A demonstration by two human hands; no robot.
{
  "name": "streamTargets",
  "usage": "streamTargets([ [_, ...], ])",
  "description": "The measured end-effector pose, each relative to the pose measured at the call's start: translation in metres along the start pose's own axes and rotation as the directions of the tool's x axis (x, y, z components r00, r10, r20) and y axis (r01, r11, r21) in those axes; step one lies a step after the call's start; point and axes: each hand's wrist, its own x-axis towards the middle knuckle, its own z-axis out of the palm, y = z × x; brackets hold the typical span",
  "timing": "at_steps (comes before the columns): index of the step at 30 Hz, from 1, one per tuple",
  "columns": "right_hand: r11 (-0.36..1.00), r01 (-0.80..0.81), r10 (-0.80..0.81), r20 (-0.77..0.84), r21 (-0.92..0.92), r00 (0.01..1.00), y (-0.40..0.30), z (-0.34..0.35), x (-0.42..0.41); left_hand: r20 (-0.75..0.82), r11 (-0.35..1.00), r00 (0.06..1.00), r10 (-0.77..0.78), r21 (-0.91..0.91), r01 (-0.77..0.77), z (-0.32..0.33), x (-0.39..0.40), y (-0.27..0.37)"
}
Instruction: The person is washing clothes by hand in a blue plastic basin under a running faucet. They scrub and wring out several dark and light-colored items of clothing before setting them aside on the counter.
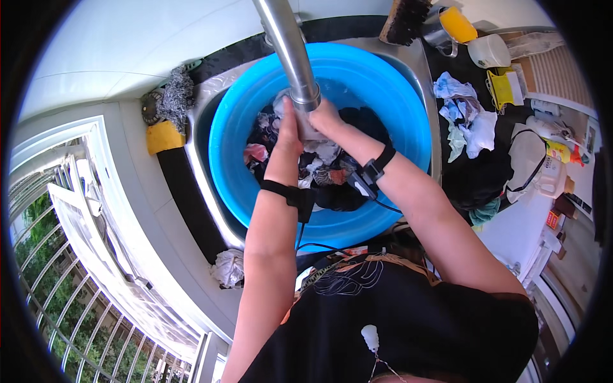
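Observation:
A bright blue plastic basin (225, 158) sits in a stainless steel sink (428, 81). Inside it, wet clothes (330, 177) in dark, white and red tones lie in water. Directly below the mouth of the metal faucet (292, 52), a pale wet cloth (306, 125) is held between my two hands. My left hand (289, 128) is against its left side, thumb pointing up, its other fingers mostly hidden. From the right, my right hand (325, 117) grips the cloth with curled fingers, partly covered by the faucet's end.
Left of the sink are a steel wool scrubber (177, 98) and a yellow sponge (165, 137). A scrub brush (406, 21), a metal mug (438, 36) and crumpled pale cloths (464, 115) stand or lie to the right. Cables hang from my wrist straps (292, 196). An open window (96, 206) is at left.

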Motion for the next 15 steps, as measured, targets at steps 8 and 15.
streamTargets([
  [8, 0.762, 0.646, -0.646, 0.029, -0.043, 0.763, -0.035, -0.015, -0.068, 0.144, 0.980, 0.977, 0.159, -0.141, -0.139, -0.016, 0.027, -0.021],
  [15, 0.826, 0.554, -0.563, -0.190, -0.100, 0.804, 0.016, -0.017, -0.011, 0.067, 0.991, 0.990, 0.124, 0.048, -0.127, -0.002, 0.033, -0.049],
])
